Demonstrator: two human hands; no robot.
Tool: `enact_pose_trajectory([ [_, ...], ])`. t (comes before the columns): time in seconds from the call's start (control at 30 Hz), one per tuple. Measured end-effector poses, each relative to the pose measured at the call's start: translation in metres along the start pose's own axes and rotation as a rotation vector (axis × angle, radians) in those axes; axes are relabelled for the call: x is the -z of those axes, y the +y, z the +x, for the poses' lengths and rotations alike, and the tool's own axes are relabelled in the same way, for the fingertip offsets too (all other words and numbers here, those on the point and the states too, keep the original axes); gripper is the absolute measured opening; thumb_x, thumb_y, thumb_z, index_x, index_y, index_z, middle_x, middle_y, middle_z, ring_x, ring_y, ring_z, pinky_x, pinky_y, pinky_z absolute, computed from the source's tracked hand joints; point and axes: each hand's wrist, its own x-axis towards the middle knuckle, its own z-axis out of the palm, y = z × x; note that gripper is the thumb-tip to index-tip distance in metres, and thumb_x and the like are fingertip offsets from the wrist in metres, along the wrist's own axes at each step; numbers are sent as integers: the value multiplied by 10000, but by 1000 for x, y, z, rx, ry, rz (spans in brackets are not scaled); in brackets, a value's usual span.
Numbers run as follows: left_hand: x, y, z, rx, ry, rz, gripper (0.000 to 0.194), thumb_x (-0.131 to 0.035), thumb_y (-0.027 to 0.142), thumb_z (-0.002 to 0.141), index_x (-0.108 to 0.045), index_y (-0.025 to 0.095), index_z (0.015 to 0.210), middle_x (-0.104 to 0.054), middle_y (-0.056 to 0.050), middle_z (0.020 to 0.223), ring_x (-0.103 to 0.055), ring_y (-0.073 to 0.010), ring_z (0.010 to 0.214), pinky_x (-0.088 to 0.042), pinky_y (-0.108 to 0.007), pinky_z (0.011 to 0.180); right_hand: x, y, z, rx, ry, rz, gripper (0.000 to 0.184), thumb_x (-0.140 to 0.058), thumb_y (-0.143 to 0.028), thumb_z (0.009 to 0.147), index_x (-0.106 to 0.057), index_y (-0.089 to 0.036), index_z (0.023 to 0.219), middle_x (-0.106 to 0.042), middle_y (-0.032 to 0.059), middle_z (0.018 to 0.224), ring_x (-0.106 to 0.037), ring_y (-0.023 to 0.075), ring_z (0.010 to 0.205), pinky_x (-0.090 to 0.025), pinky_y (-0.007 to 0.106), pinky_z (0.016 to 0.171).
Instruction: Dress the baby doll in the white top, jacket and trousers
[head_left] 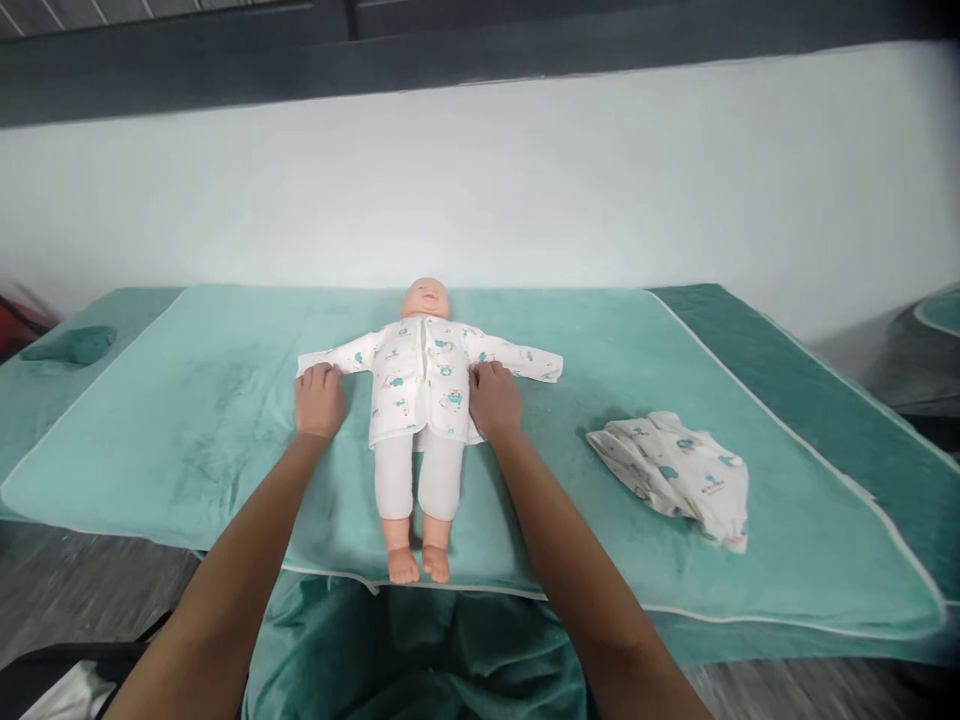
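A baby doll [426,298] lies on its back, feet toward me, in a white printed jacket [424,380] and white trousers [439,478]. The jacket's sleeves spread out to both sides, and its front edges meet down the middle. My left hand [320,400] is closed at the lower edge of the sleeve on the left, near the cuff. At the jacket's right side, just under the other sleeve, my right hand [496,398] is closed with curled fingers against the cloth. The fingertips of both hands are partly hidden.
A crumpled white printed garment [679,475] lies on the right of the green mat [225,430]. Behind the mat rises a white wall [480,190]. Green fabric [420,650] hangs at the front edge. A dark green lump [71,345] sits at the far left.
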Motion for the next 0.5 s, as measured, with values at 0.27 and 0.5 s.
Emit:
enact_pose_trajectory([
  [0.27, -8, 58, -22, 300, 27, -812, 386, -443, 454, 990, -715, 200, 1089, -749, -94, 1095, -664, -265, 1035, -498, -409, 957, 1, 5, 7, 1, -89, 260, 284, -383, -399, 978, -593, -223, 1052, -671, 105, 1100, -597, 257, 1022, -464, 410, 927],
  [0.5, 1, 65, -20, 387, -137, -1250, 509, -637, 552, 889, -695, 206, 1257, -658, -88, 1395, -571, -286, 1335, -414, -399, 1152, -2, 7, 7, -16, -211, 637, 390, -460, -541, 957, -562, -270, 1218, -705, 66, 1244, -678, 223, 1070, -525, 397, 934],
])
